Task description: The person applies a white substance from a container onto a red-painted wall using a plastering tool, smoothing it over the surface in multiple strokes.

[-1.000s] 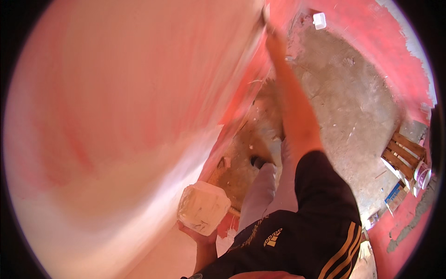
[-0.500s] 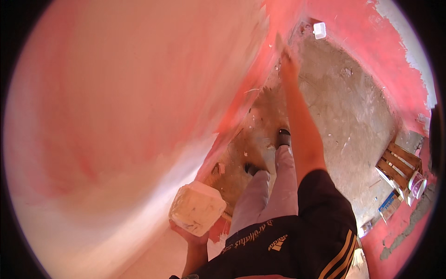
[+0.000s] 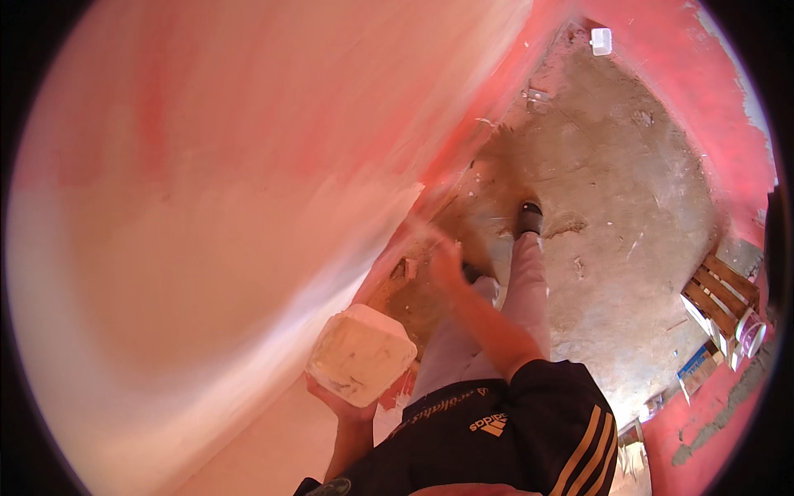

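Observation:
My left hand (image 3: 340, 398) grips a pale, squarish container (image 3: 358, 351) with a smudged surface, low beside the streaked pink and cream wall (image 3: 165, 198). My right hand (image 3: 447, 260) is blurred by motion, between that wall and my legs, closed on a pale, smeared thing that I cannot make out. The wall shows brighter pink along its foot and a pale band lower down.
A dusty concrete floor (image 3: 620, 190) runs to a second pink wall (image 3: 715, 107). A small white box (image 3: 600, 41) lies in the far corner. At right stand a slatted wooden crate (image 3: 718, 295), a white-and-purple bucket (image 3: 749, 335) and a blue cardboard piece (image 3: 695, 368). My shoe (image 3: 529, 217) is on the floor.
My right hand has swept down and left from near the far corner to above the container. My left hand still holds the container. The view has shifted slightly.

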`<state>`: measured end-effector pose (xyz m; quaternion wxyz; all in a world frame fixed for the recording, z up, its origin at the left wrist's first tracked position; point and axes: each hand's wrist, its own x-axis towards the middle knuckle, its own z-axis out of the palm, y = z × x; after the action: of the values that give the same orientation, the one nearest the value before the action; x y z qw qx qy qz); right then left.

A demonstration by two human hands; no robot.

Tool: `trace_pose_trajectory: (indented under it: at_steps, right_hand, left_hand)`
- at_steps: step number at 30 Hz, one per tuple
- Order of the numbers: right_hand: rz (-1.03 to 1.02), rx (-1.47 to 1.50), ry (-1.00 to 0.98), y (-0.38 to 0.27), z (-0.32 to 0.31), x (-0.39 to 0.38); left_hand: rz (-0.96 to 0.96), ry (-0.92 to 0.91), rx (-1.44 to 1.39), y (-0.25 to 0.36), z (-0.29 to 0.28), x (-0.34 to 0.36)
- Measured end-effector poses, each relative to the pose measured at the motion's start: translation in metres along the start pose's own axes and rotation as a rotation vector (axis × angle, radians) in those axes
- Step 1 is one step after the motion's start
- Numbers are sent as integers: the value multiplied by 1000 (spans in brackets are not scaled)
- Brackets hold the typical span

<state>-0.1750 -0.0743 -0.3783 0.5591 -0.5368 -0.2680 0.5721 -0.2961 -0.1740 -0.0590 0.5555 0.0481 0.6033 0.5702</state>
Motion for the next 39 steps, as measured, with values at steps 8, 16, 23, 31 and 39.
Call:
trace_pose_trajectory:
  at_steps: [8,16,23,31,39]
  right_hand:
    - [-491,-180,586,-136,-128,304]
    - [-248,-143,280,-11,-2,118]
    - [-76,-154,150,-33,-20,30]
    - [-201,238,498,-181,-213,341]
    - [-296,-155,525,-101,-174,351]
  left_hand:
    - [163,-40,124,-10,-48,13]
    - [71,-78,-56,-10,-61,15]
    - [157,-108,40,-4,1,4]
    - [186,-20,199,-10,98,-17]
    - [73,-92,99,-23,100,16]
